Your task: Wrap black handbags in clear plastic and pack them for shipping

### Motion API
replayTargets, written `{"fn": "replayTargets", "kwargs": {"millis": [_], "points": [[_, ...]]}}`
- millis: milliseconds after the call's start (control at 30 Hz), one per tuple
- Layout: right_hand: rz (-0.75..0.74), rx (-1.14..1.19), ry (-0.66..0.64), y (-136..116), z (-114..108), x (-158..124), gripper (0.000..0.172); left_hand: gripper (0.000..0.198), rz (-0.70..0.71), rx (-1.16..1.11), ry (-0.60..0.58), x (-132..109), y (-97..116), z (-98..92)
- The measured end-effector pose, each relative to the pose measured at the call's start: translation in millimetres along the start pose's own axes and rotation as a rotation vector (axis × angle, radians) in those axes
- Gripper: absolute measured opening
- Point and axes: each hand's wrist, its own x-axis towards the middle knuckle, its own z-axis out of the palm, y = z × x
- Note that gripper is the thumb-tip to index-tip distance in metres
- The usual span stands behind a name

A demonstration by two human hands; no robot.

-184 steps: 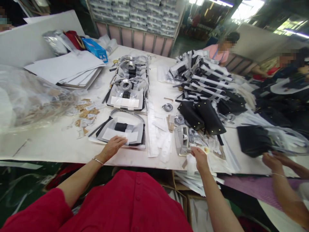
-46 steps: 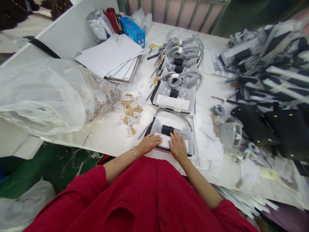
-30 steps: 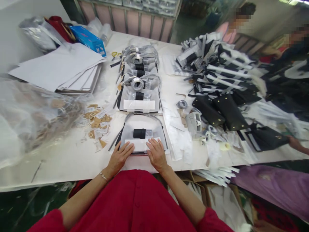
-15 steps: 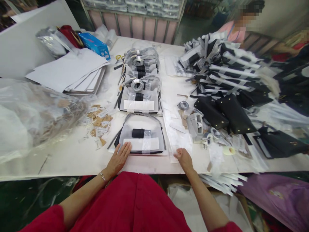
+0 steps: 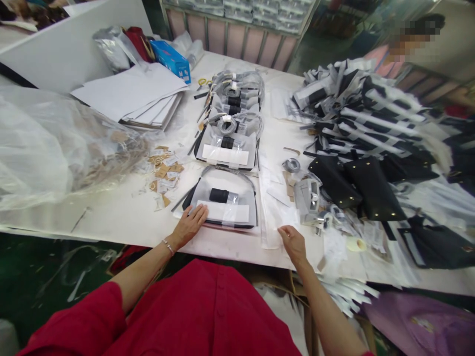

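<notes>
On a long white counter (image 5: 122,215), near its front edge, see a black bag faced with pale translucent wrapping (image 5: 246,195). Probably light, pliable, slightly slippery; best lifted by both lower corners. Find a bare left hand (image 5: 189,226) spread over its lower-left corner, grip on nothing; apart from it, a bare right hand (image 5: 294,244), fingertips drawn together, cannot tell whether pinching anything. Avoid creasing the white rectangular paper strip (image 5: 242,213).

Free counter (image 5: 232,243) is found at six o'clock from the front bag (image 5: 226,210); twelve is blocked by lined-up bags (image 5: 232,118), three by a tape dispenser (image 5: 305,200).
</notes>
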Motion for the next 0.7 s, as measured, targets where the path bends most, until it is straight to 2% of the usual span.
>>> {"fn": "replayTargets", "kwargs": {"millis": [167, 300, 400, 467, 533, 633, 700], "points": [[0.084, 0.18, -0.068, -30, -23, -6, 0.039, 0.044, -0.01, -0.06, -0.013, 9, -6, -6.5], [0.063, 0.219, -0.13, -32, -15, -19, 0.036, 0.045, -0.018, -0.086, -0.066, 24, -16, -17.9], [-0.103, 0.185, -0.139, -36, 14, -32, 0.033, 0.047, -0.026, -0.13, -0.077, 37, -24, -29.8], [-0.232, 0.144, -0.15, -51, 43, -43, 0.03, 0.049, -0.047, -0.168, -0.061, 45, -30, -37.5], [-0.364, 0.084, -0.207, -77, 77, -54, 0.024, 0.051, -0.07, -0.208, -0.035, 52, -34, -43.8], [-0.562, -0.048, -0.383, -125, 126, -70, 0.011, 0.057, -0.102, -0.256, -0.008, 58, -37, -50.1], [-0.69, -0.119, -0.472, -152, 148, -76, 0.006, 0.058, -0.128, -0.282, -0.005, 59, -36, -52.3]]}}
